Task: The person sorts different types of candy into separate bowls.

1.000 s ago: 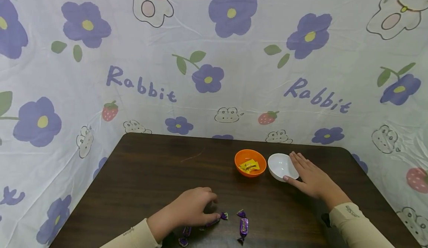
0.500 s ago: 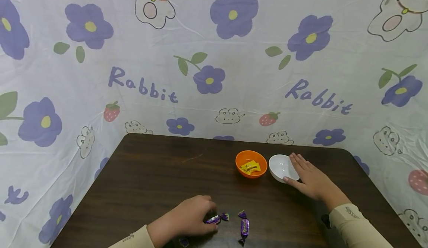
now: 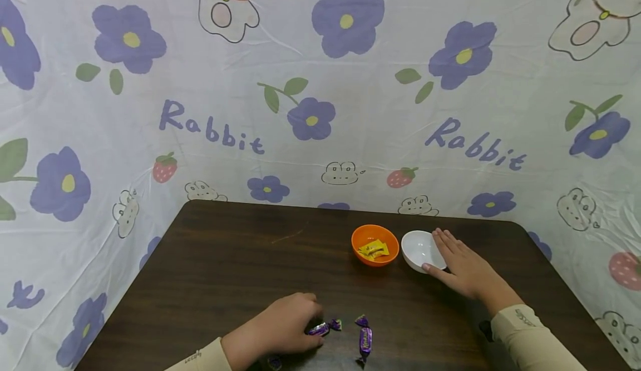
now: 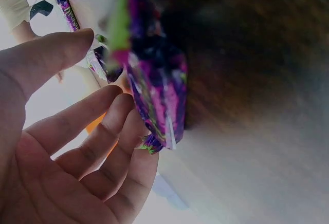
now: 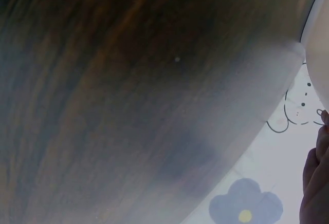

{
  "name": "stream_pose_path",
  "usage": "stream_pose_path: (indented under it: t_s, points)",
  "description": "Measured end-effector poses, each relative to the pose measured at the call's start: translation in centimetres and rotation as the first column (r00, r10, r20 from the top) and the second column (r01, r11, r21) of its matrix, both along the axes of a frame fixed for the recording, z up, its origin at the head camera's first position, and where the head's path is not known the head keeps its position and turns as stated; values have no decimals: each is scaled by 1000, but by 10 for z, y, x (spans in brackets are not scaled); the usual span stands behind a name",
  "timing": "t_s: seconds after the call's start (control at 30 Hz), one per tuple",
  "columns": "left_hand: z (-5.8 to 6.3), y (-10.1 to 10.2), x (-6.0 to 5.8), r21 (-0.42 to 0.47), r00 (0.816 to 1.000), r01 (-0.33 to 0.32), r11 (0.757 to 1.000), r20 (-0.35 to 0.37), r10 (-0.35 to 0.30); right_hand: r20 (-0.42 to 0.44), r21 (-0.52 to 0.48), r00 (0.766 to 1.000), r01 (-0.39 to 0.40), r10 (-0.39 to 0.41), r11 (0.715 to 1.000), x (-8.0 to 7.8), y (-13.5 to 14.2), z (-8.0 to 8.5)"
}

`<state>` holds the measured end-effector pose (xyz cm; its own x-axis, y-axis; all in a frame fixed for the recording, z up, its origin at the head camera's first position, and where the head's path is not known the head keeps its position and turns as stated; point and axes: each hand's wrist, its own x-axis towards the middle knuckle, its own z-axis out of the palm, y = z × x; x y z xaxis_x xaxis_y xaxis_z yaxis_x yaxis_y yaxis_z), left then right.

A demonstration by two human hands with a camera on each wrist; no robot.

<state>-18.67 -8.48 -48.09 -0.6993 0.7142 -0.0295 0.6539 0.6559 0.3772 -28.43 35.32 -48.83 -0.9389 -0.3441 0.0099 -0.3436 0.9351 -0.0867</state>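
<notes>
My left hand (image 3: 280,321) reaches over a purple wrapped candy (image 3: 320,329) at the table's near side. In the left wrist view, its thumb and fingers are spread around this candy (image 4: 105,64); whether they press on it is unclear. Another purple candy (image 4: 157,85) looms large beside the fingertips there; only its twisted end (image 3: 274,362) shows below the wrist in the head view. A third purple candy (image 3: 365,341) lies to the right of the hand. My right hand (image 3: 466,268) rests with straight fingers on the right rim of a white bowl (image 3: 417,250).
An orange bowl (image 3: 356,250) holding several yellow packets (image 3: 374,248) stands just left of the white bowl. The dark wooden table (image 3: 240,260) has rounded far corners. A flower-printed cloth (image 3: 300,54) hangs behind it.
My left hand has shifted slightly toward the near edge, and its thumb has moved off the candy's front, uncovering more of it. The right hand has stayed at the white bowl.
</notes>
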Motion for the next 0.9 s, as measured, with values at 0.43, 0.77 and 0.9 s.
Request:
stream_pose_path:
  t_s: [0.43,0.77,0.9]
  points:
    - [0,3,2,3,999,7,1000,34,-7,-3,-2,1000,3,-3,1000,3,-3,4]
    - [-1,7,2,27,996,45,999,73,-47,9,1,1000,13,-13,1000,4,-4,2]
    - [-1,7,-1,49,992,58,997,105,-63,7,11,1000,19,-19,1000,2,-4,2]
